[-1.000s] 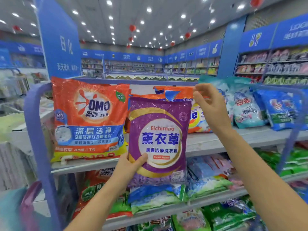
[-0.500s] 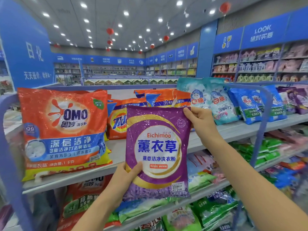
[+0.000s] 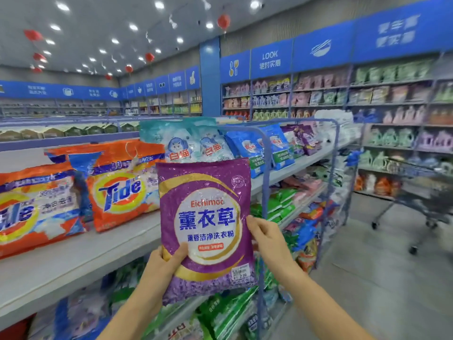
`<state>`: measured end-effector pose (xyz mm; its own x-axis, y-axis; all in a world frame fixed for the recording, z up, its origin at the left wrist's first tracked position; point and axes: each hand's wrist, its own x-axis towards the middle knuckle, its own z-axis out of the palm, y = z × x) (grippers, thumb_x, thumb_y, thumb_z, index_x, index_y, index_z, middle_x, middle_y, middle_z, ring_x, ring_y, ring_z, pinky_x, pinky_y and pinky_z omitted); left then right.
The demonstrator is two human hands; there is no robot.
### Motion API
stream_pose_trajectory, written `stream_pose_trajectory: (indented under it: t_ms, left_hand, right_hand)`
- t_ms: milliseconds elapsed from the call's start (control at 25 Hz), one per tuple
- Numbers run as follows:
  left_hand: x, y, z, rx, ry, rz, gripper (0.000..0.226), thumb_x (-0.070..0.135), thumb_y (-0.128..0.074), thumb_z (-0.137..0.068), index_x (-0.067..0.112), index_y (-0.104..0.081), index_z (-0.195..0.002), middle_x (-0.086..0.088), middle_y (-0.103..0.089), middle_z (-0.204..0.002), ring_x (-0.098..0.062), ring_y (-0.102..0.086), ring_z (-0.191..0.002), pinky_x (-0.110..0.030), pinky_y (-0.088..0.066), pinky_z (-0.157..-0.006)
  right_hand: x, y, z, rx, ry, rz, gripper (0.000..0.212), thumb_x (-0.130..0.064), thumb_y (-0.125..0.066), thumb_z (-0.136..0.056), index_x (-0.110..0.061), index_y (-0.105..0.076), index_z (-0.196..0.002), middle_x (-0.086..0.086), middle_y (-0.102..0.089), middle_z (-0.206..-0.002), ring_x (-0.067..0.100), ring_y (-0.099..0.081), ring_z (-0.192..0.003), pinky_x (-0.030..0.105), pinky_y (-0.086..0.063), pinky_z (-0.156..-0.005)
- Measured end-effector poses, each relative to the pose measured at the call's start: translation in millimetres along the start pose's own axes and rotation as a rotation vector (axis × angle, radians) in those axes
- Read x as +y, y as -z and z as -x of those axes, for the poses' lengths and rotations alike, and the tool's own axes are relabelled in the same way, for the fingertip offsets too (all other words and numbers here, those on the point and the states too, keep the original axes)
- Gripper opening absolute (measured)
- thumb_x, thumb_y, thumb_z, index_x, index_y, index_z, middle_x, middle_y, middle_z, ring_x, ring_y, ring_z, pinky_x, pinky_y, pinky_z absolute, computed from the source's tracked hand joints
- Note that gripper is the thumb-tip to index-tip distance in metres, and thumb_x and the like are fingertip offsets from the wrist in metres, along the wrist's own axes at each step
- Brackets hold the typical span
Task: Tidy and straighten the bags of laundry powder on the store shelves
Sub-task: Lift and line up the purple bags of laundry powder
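I hold a purple Eichimoo lavender laundry powder bag point(image 3: 206, 217) upright in front of the top shelf point(image 3: 81, 256). My left hand point(image 3: 166, 260) grips its lower left corner, thumb on the front. My right hand point(image 3: 266, 238) holds its right edge at mid-height. Behind it on the shelf stand orange Tide bags point(image 3: 120, 190), pale blue cat-logo bags point(image 3: 186, 143), blue bags point(image 3: 250, 148) and purple bags point(image 3: 304, 141) further right.
Lower shelves carry green bags point(image 3: 279, 202) and mixed bags. A blue metal shelf frame point(image 3: 266, 192) stands just right of the held bag. A shopping trolley point(image 3: 421, 190) is in the aisle at right, before wall shelves of detergent bottles point(image 3: 392, 136).
The view has swung right, so the OMO bag has left the frame. My right hand slid from the bag's top right corner down to its right edge. The bag stays held.
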<state>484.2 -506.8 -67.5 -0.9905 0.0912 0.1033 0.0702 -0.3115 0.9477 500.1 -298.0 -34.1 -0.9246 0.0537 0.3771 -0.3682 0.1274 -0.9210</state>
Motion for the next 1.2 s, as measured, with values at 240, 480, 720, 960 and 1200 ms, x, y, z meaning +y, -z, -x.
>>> stream_pose_trajectory:
  t_ms: [240,480,720,960,1200]
  left_hand:
    - [-65,-170,-73,-0.108,0.027,0.023,0.041,0.029,-0.064,-0.065,0.008,-0.061,-0.1,-0.008,-0.075,-0.083,-0.023,-0.072,-0.071,-0.031,-0.06,-0.062]
    - [-122,-329,-145,-0.173,0.063,0.067,0.051,0.037,-0.076,-0.061,0.009,-0.063,-0.101,-0.009,-0.074,-0.089,-0.02,-0.072,-0.073,-0.03,-0.06,-0.062]
    - [-173,-447,-215,-0.234,0.108,0.072,0.038,0.028,-0.069,-0.07,0.008,-0.061,-0.102,-0.008,-0.075,-0.081,-0.023,-0.072,-0.068,-0.028,-0.057,-0.053]
    - [-218,-548,-325,-0.272,0.116,0.096,0.06,0.038,-0.078,-0.056,0.008,-0.061,-0.105,-0.009,-0.075,-0.086,-0.024,-0.072,-0.073,-0.028,-0.057,-0.055]
    - [-246,-642,-487,-0.203,0.065,0.058,0.017,0.019,-0.061,-0.083,0.008,-0.062,-0.096,-0.005,-0.073,-0.081,-0.016,-0.071,-0.063,-0.027,-0.058,-0.056]
  right_hand:
    - [29,167,-44,0.198,0.047,0.087,0.034,-0.029,-0.043,-0.096,-0.016,-0.06,-0.07,-0.015,-0.063,-0.06,-0.003,-0.055,-0.057,0.013,-0.04,-0.057]
    - [69,326,-98,0.349,0.001,0.029,0.048,-0.033,-0.052,-0.094,0.009,-0.057,-0.072,0.012,-0.056,-0.067,0.02,-0.047,-0.064,0.032,-0.036,-0.059]
    - [106,450,-146,0.417,-0.19,-0.12,0.03,-0.029,-0.053,-0.093,-0.01,-0.07,-0.078,0.011,-0.071,-0.082,0.021,-0.066,-0.071,0.031,-0.056,-0.066]
    - [152,558,-238,0.442,-0.207,-0.136,0.026,-0.026,-0.053,-0.093,-0.01,-0.069,-0.078,-0.004,-0.071,-0.064,0.005,-0.065,-0.053,0.014,-0.046,-0.045]
    - [201,655,-394,0.403,-0.235,-0.106,0.028,-0.032,-0.049,-0.095,-0.014,-0.065,-0.08,-0.006,-0.071,-0.072,0.004,-0.066,-0.064,0.018,-0.05,-0.057]
